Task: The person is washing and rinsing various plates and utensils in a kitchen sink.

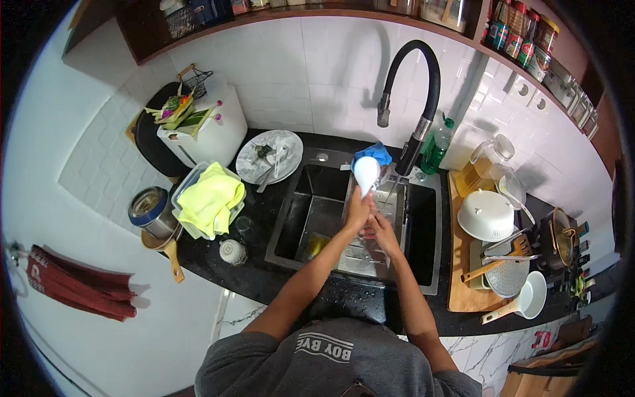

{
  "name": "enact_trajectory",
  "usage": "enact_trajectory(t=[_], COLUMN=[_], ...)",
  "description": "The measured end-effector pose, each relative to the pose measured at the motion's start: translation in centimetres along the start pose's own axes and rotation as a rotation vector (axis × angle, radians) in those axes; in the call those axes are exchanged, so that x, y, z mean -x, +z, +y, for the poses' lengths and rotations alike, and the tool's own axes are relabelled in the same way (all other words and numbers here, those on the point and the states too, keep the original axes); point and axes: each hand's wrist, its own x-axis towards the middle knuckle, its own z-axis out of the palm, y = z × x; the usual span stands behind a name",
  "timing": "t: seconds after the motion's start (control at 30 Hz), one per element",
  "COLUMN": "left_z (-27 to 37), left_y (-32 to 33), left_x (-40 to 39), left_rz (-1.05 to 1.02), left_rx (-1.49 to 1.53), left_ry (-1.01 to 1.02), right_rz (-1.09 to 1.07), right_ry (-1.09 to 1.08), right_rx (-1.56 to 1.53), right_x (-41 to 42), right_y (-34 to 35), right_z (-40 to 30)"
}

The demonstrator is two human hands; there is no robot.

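Observation:
Both my hands are over the black sink [322, 198], near its metal drainer insert [392, 198]. My left hand [358, 213] is closed round the lower part of a white rice paddle or ladle [367, 173], whose rounded end points up and away from me. My right hand [383, 231] is just beside and below it, its fingers curled near the handle; whether it grips anything is hard to tell. Behind the white utensil lies a blue cloth [375, 153]. A yellow item [316, 245] rests in the left basin. The black hose faucet [431, 79] arches above.
Left of the sink are a plate with cutlery [248, 161], a yellow-green cloth [211, 198] on a plastic container, an upturned cup [232, 252] and a pan handle [173, 260]. A green bottle [436, 149] stands behind; a wooden board [459, 293] with dishes lies right.

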Motion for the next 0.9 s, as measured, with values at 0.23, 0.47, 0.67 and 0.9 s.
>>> enact_trajectory(t=[0.23, 0.47, 0.67, 0.9], left_z=[3.0, 8.5, 6.6, 7.4], left_y=[-7.5, -19.3, -24.4, -23.2], left_x=[-4.5, -10.2, -11.1, -9.9], left_rz=[0.262, 0.448, 0.429, 0.471], left_rx=[-0.497, -1.136, -1.363, -1.417], left_ry=[0.175, 0.314, 0.233, 0.157], right_rz=[0.016, 0.070, 0.070, 0.103], right_ry=[0.130, 0.114, 0.099, 0.121], right_rx=[-0.039, -0.061, -0.107, -0.139], right_x=[1.4, 1.8, 2.0, 1.8], right_y=[-0.6, -1.5, -1.6, -2.3], right_z=[1.4, 2.2, 3.2, 2.9])
